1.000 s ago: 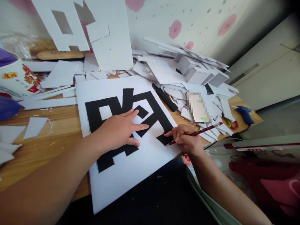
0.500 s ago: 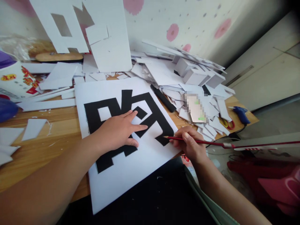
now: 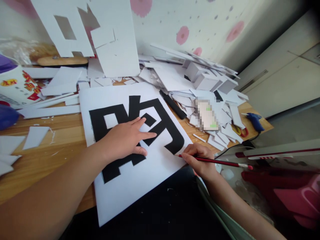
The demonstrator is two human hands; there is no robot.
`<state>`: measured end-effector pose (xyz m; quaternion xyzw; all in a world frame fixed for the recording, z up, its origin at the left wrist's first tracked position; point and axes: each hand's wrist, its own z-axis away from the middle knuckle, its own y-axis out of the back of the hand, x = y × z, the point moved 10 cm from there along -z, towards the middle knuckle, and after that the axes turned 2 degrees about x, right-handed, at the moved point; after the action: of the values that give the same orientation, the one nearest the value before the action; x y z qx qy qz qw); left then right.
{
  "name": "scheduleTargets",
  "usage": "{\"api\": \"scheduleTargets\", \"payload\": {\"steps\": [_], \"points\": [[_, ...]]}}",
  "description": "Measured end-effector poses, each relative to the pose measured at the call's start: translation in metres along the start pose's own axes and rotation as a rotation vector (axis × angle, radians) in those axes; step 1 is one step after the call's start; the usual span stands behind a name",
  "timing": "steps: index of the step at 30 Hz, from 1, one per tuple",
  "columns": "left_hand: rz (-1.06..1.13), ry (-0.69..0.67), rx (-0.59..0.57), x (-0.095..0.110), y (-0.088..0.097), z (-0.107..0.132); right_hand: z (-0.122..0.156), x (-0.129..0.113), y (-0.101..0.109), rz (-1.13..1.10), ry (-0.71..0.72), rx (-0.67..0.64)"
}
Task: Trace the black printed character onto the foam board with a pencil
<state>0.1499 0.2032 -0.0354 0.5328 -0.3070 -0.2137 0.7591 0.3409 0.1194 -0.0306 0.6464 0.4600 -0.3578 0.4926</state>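
A black cut-out character (image 3: 175, 135) lies flat on a white board (image 3: 140, 196) at the table's front edge. My left hand (image 3: 127, 138) is spread over the middle of the character, fingers apart, pressing on it. In my right hand (image 3: 198, 158) is a red and black pencil (image 3: 220, 162), pinched near its point. The pencil tip meets the lower edge of the character's hooked stroke, close to the board's right side. Part of the character is hidden under my left hand and wrist.
White foam-board offcuts (image 3: 172, 75) are heaped behind the board. A black-handled tool (image 3: 173, 104), a blurred phone (image 3: 207, 115), scissors (image 3: 241, 131) and a blue glue gun (image 3: 254, 121) lie to the right. A printed tub (image 3: 18, 85) stands at left; a cut-out white panel (image 3: 120, 50) leans upright.
The pencil tip has moved down from on the hooked stroke to its lower edge, and my right hand has lowered with it. My left hand stays in place.
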Motion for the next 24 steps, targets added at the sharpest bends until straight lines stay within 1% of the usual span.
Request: {"api": "scheduleTargets", "payload": {"steps": [7, 17, 24], "points": [[-0.009, 0.007, 0.0, 0.0, 0.001, 0.0, -0.002, -0.003, -0.001, 0.103, -0.022, 0.001], [-0.011, 0.006, 0.0, -0.001, -0.001, -0.001, -0.007, -0.005, 0.01, 0.094, -0.022, 0.112], [-0.022, 0.014, -0.002, 0.0, 0.001, -0.001, -0.01, 0.0, 0.016, 0.163, -0.061, 0.106]]}}
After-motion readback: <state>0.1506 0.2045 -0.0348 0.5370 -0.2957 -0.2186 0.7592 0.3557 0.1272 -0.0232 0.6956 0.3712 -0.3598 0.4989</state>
